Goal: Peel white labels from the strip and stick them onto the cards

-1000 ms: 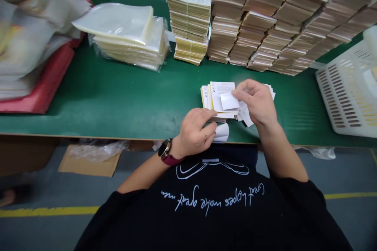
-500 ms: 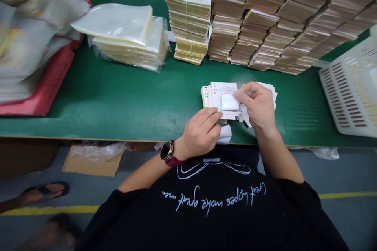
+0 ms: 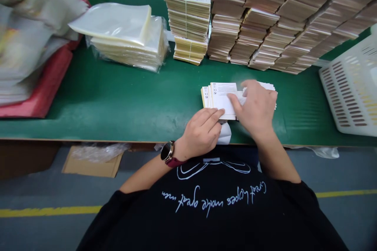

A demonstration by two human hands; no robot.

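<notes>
A fanned stack of white printed cards [image 3: 224,100] lies near the table's front edge. My left hand [image 3: 202,131] holds the stack at its lower left, fingers together on the top card and thumb hidden. Over the right side of the cards is my right hand [image 3: 255,108], slightly blurred, its thumb and fingers apart. Its thumb touches or hovers just above the top card; I cannot tell which. More white cards [image 3: 266,86] show partly behind this hand. A curled white paper [image 3: 225,134] sticks out below the stack, beside my left fingers.
Tall card stacks [image 3: 225,35] line the back right, beside a string-tied stack [image 3: 187,11]. Clear plastic sleeves [image 3: 118,23] lie at back left. A red tray [image 3: 55,86] with bagged items is far left, a white perforated basket [image 3: 338,98] far right. Cardboard [image 3: 91,164] lies on the floor.
My right hand held a small white slip over the top card; now its fingers are spread and the slip is out of sight. My left hand stays on the cards. Someone's feet have left view.
</notes>
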